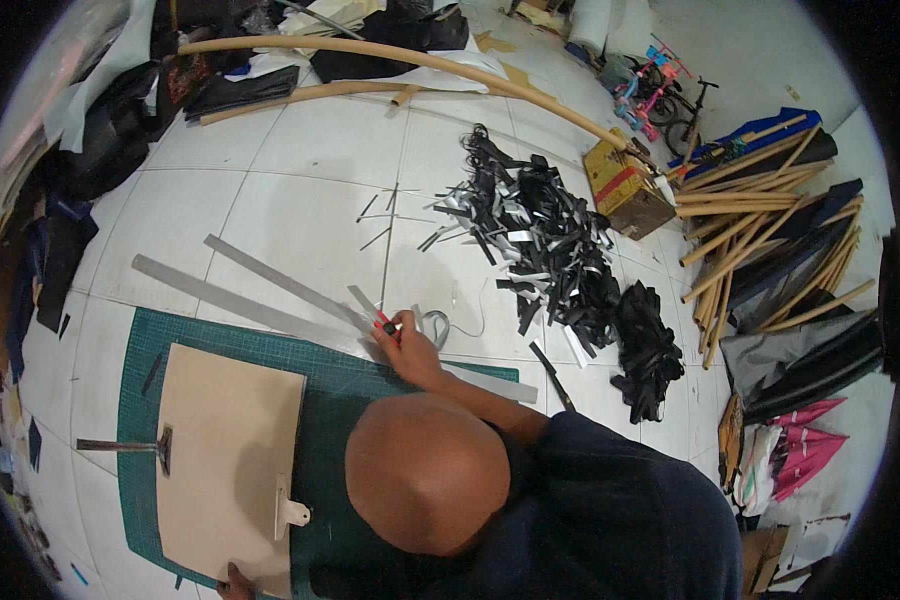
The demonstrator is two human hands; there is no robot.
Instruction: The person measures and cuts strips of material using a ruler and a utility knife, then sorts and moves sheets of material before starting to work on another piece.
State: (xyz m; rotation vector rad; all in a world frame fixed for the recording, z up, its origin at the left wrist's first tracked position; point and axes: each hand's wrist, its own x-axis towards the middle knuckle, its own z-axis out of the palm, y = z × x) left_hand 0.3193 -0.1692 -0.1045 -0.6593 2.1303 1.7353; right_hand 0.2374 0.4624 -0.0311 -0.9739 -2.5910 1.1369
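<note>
My right hand [410, 352] is closed around a small red and black tool [388, 326], whose exact kind I cannot make out. It is over the far edge of the green cutting mat [318, 470], beside long flat grey strips [240, 300] that reach to the left. A grey loop-shaped object [435, 328] lies just right of this hand. At the bottom edge, my left hand [235, 583], partly cut off, grips the near edge of a large beige board [225, 450]. That board has a pale metal clip [291, 512] on its right side. A T-shaped metal tool [160, 447] rests across its left edge.
A heap of black and silver scraps [540, 235] covers tiled floor beyond my right hand. Past it stands a yellow and red box [625, 185]. Cardboard tubes [750, 225] pile up at right; a long curved-looking tube [410, 55] crosses the far side. Black sheets [120, 150] lie left.
</note>
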